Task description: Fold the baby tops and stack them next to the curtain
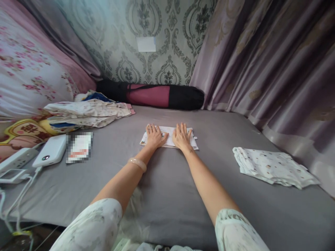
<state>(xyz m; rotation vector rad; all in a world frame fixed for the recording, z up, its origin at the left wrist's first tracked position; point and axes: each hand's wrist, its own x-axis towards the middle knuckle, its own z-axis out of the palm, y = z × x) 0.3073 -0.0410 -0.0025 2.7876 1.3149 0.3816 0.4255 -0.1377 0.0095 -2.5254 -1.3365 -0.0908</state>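
A small white cloth (169,139) with a faint print lies folded into a flat rectangle on the grey sheet (167,181). My left hand (155,136) rests flat on its left part, fingers spread and pointing away from me. On the right part of the same cloth my right hand (181,136) lies flat, its fingers also apart. A strip of the white fabric shows between the two hands. Neither hand grips anything. A small tag sticks out at the cloth's right edge.
A folded white printed garment (274,167) lies on the right. At the back left is a pile of clothes (91,111), with a black-and-maroon rolled bag (149,96) along the wall. White power bank (51,151), power strip (17,158) and cables sit at the left edge.
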